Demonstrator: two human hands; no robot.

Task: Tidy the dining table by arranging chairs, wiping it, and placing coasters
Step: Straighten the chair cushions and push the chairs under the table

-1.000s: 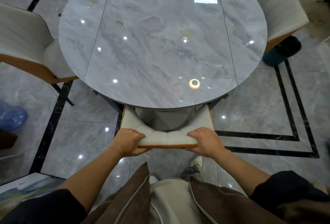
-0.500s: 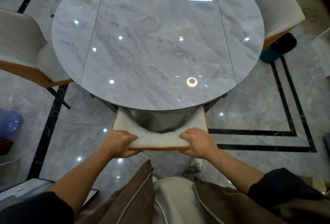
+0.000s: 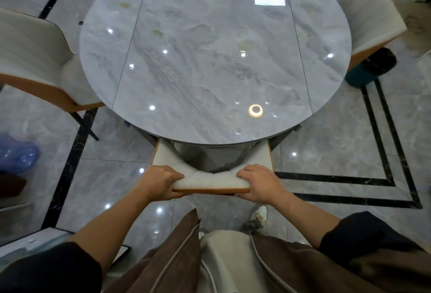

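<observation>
While the near chair (image 3: 211, 182) sits tucked under the round table (image 3: 210, 59), the left hand (image 3: 158, 184) and right hand (image 3: 262, 183) grip its backrest top.

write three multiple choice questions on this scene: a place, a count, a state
1. Where is the teal bin? A on a counter B on the floor by the right chair C on a shelf
2. How many chairs show? A two B three C five
3. Who holds the near chair's backrest? A both hands B left hand only C neither

1 B, it stands on the floor beside that chair; 2 B, left chair, right, near; 3 A, left hand and right hand grip its top edge.
</observation>
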